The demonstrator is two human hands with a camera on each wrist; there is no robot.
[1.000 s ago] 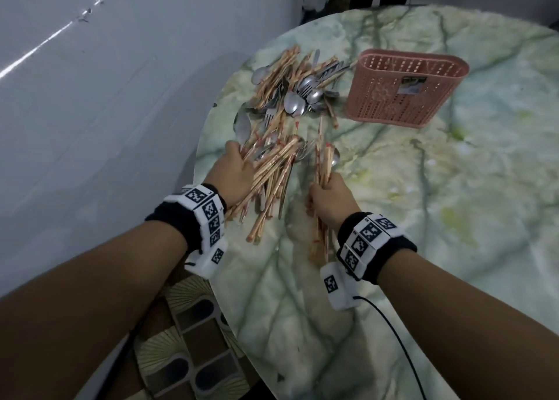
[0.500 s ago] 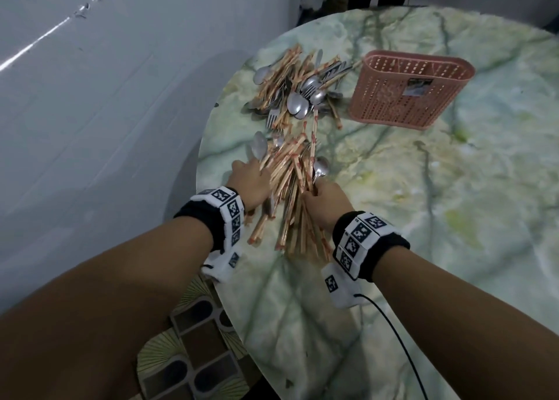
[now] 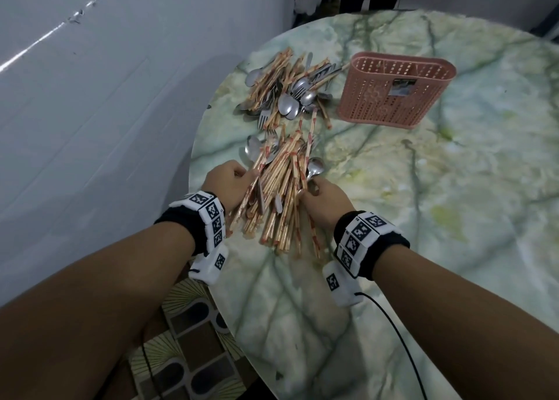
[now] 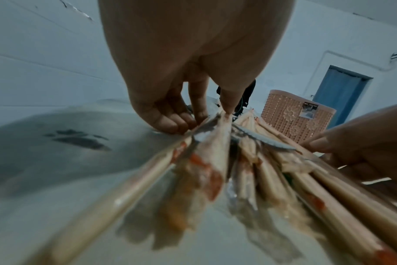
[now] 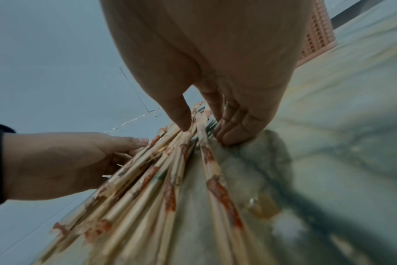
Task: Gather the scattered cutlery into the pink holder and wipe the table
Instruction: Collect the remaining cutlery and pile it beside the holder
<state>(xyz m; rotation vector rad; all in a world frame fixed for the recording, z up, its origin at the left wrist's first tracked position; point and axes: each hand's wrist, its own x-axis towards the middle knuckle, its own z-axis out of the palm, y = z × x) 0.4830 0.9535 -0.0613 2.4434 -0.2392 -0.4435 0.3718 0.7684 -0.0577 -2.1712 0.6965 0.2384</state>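
A bundle of paper-wrapped chopsticks and spoons (image 3: 279, 193) lies on the green marble table (image 3: 423, 248) near its left edge. My left hand (image 3: 233, 177) grips the bundle's left side, thumb on top and fingers curled underneath (image 4: 206, 116). My right hand (image 3: 317, 192) grips its right side the same way (image 5: 202, 127). The bundle (image 5: 159, 179) fans out toward me. A second heap of chopsticks, forks and spoons (image 3: 287, 94) lies farther away. The pink perforated holder (image 3: 396, 94) stands upright to the right of that heap, with nothing visible in it.
A grey wall (image 3: 90, 127) runs close along the table's left side. Patterned floor tiles (image 3: 187, 354) show below the near edge. A black cable (image 3: 393, 324) trails from my right wrist. An amber smear (image 5: 263, 208) marks the tabletop by the bundle.
My hands have come together, merging two separate handfuls of chopsticks and spoons into one bundle and drawing it toward me, away from the far heap.
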